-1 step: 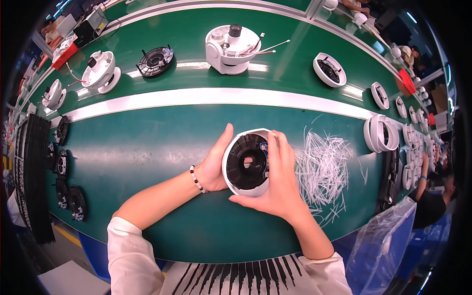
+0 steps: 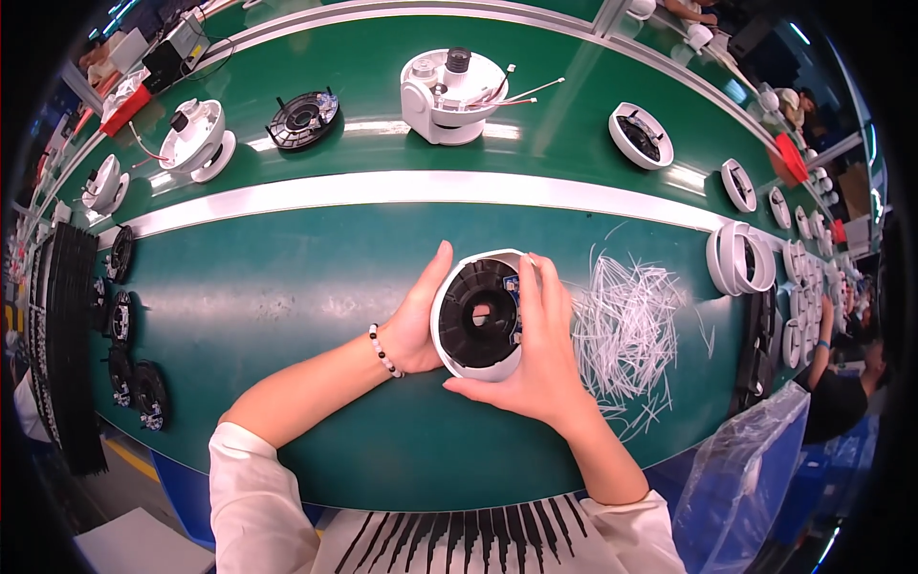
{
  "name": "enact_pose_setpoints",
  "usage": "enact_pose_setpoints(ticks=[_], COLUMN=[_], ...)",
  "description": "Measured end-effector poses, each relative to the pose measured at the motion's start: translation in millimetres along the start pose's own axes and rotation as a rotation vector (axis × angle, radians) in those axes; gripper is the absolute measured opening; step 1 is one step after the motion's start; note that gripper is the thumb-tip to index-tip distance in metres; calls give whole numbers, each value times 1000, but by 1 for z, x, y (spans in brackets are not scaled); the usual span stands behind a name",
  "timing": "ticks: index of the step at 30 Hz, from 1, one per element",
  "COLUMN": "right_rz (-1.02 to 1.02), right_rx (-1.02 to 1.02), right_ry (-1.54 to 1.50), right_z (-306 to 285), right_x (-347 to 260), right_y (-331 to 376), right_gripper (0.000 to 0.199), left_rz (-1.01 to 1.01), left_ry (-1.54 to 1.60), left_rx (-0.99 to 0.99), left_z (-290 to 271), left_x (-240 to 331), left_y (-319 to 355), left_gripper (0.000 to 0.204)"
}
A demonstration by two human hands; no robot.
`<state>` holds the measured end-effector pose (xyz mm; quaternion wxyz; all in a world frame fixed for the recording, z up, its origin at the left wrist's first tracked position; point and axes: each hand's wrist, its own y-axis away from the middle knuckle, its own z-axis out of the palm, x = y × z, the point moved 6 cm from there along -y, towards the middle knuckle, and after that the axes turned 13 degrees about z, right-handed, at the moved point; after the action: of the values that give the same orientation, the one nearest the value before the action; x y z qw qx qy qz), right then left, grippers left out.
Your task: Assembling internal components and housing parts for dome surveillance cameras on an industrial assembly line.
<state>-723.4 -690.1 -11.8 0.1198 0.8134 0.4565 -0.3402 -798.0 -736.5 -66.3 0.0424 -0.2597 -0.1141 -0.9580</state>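
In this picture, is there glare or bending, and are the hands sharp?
Head view: the white strip across the green table bows from fisheye distortion; glare streaks the belt beyond it; both hands, left and right, and the white housing look sharp.

This is a factory assembly line. A long green counter (image 2: 287, 287) with a white stripe (image 2: 382, 187) curves past several workplaces, carrying white round housings (image 2: 452, 94) with wires, black round inserts (image 2: 302, 118) and white rings (image 2: 741, 258) in rows. Stacks of black parts (image 2: 67, 335) stand at the left edge, a heap of white cable ties (image 2: 626, 325) lies at the right, and another person (image 2: 841, 383) works nearby.
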Motion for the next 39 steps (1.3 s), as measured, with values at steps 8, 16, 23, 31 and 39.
enact_pose_setpoints(ticks=[8, 16, 23, 31, 39], right_rz=[64, 58, 188, 478, 558], right_rx=[140, 197, 600, 789, 632], right_ry=[-29, 6, 423, 684, 575], right_z=[10, -22, -150, -221, -244], right_x=[3, 10, 93, 229, 252], right_y=[9, 23, 30, 29, 14], right_gripper=[115, 103, 54, 39, 16], left_rz=[197, 316, 490, 584, 454], left_ry=[56, -12, -123, -225, -513], left_rx=[40, 91, 169, 277, 239], left_z=[-1, 30, 31, 30, 48], left_x=[3, 17, 37, 52, 55], left_y=[9, -26, -157, -242, -104], left_gripper=[42, 46, 36, 45, 48])
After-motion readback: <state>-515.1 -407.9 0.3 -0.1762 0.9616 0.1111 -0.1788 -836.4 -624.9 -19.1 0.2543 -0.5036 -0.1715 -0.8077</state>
